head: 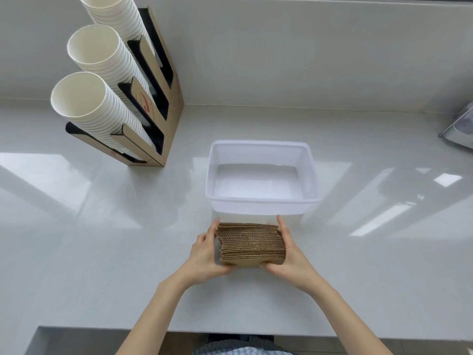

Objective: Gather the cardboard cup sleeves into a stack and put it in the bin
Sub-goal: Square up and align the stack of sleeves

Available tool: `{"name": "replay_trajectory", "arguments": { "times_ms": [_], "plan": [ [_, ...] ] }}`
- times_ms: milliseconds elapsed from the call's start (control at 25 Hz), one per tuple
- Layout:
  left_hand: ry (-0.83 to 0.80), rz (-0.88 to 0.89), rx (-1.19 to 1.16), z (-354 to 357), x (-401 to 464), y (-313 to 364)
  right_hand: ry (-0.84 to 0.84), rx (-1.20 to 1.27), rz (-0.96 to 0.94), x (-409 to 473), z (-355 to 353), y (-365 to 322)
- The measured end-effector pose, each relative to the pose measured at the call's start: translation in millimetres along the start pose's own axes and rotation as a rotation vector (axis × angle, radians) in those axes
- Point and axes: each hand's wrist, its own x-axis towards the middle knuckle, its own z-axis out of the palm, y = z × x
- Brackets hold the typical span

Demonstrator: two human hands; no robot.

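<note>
A stack of brown corrugated cardboard cup sleeves [252, 244] stands on edge on the white counter, just in front of a translucent white plastic bin [261, 201]. My left hand [204, 254] presses against the stack's left side with the fingers along its end. On the right side, my right hand [289, 254] grips the stack, its thumb under the near face. Nothing lies inside the bin. The stack is roughly squared, with the far sleeves slightly offset to the left.
A cardboard cup dispenser [153, 103] holding three tilted columns of white paper cups [89, 98] stands at the back left. Part of a grey appliance [460, 126] shows at the right edge. The counter's front edge [230, 331] runs below my forearms.
</note>
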Motion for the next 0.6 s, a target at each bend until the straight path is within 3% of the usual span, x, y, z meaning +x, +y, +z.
{"name": "replay_trajectory", "arguments": {
  "times_ms": [280, 600],
  "plan": [
    [0.029, -0.009, 0.082, 1.4, 1.0, -0.9, -0.040, 0.056, 0.017, 1.1, -0.4, -0.4],
    [0.206, 0.072, 0.072, 13.3, -0.2, 11.8, 0.096, 0.030, -0.018, 1.5, 8.5, 1.1]
  ]
}}
